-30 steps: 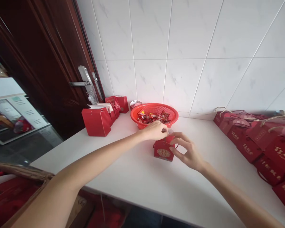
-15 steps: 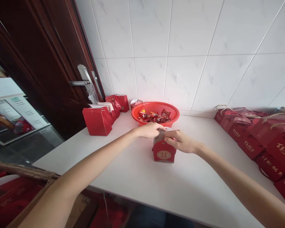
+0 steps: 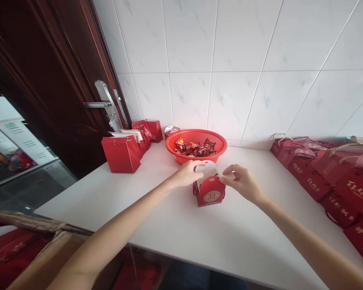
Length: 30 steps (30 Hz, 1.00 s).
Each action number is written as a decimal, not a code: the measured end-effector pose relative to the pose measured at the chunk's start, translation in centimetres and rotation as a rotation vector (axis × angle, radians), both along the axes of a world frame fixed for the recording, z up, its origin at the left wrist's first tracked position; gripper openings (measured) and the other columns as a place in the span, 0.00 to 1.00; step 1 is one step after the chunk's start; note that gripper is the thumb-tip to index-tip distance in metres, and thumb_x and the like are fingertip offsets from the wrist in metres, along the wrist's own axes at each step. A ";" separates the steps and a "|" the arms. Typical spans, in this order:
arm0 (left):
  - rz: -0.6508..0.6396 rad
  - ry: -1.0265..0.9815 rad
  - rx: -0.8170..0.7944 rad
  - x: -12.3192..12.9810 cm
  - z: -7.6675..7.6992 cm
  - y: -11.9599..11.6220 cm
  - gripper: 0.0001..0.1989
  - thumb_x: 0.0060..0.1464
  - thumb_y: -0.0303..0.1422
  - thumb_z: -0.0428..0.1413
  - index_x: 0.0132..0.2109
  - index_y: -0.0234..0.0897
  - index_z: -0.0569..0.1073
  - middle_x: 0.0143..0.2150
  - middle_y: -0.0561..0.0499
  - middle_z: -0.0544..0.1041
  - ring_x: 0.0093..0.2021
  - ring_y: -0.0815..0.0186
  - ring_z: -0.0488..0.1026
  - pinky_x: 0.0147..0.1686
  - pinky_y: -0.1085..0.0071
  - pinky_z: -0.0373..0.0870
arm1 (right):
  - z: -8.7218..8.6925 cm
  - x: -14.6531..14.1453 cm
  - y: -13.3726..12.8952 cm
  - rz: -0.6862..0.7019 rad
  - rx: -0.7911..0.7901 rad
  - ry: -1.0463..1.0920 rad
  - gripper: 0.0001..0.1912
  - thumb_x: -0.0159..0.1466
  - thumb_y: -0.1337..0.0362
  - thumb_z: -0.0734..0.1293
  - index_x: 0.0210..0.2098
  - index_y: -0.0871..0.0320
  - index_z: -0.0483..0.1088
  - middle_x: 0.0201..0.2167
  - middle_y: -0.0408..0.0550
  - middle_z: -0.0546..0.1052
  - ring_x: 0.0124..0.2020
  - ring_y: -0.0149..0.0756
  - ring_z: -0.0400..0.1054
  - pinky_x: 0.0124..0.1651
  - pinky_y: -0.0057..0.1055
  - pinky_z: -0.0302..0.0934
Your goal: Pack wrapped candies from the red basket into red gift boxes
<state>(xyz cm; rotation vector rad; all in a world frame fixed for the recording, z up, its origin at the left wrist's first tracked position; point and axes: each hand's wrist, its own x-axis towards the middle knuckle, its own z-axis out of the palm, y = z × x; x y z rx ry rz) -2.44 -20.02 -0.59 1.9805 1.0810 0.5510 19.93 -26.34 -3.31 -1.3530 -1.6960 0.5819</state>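
Note:
A small red box [image 3: 211, 194] with a gold round emblem stands on the white table, its top open and its pale inner side showing. At its upper left edge is my left hand [image 3: 190, 173], thumb and fingers apart around the back flap. My right hand [image 3: 240, 180] pinches the right edge of the box's top between thumb and forefinger. Just behind the box sits a red plastic basket [image 3: 197, 135] holding wrapped candies [image 3: 196, 148].
Red paper bags [image 3: 121, 155] stand at the table's back left. Many red boxes with cord handles [image 3: 314, 183] are piled along the right. A tiled wall [image 3: 187, 96] rises behind, and a brown door [image 3: 57, 72] is at left. Below left is a cardboard box [image 3: 54, 249].
The top of the red box has opened wider, its flaps further apart. My right hand has shifted right, away from my left hand. The view has moved slightly.

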 end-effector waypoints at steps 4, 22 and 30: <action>0.004 -0.045 -0.120 -0.4 0.5 -0.4 0.39 0.42 0.24 0.56 0.65 0.37 0.68 0.70 0.47 0.65 0.65 0.52 0.65 0.61 0.63 0.65 | 0.1 -0.5 -0.3 0.107 -0.046 0.129 0.20 0.60 0.44 0.70 0.37 0.55 0.77 0.41 0.52 0.78 0.39 0.42 0.75 0.40 0.39 0.73; 0.076 -0.360 -0.526 -2.8 -0.5 1.4 0.46 0.31 0.20 0.59 0.64 0.33 0.70 0.42 0.48 0.81 0.38 0.63 0.75 0.39 0.69 0.68 | -0.7 -2.1 -1.0 0.156 -0.105 0.245 0.31 0.60 0.38 0.69 0.18 0.58 0.64 0.57 0.58 0.71 0.48 0.49 0.73 0.47 0.42 0.70; 0.074 -0.453 -0.584 -3.1 -0.9 1.2 0.43 0.31 0.20 0.62 0.61 0.37 0.73 0.39 0.49 0.82 0.40 0.60 0.76 0.41 0.68 0.67 | -1.6 -1.7 -1.2 0.274 -0.081 0.125 0.21 0.57 0.46 0.75 0.43 0.51 0.76 0.68 0.53 0.60 0.62 0.53 0.64 0.56 0.47 0.69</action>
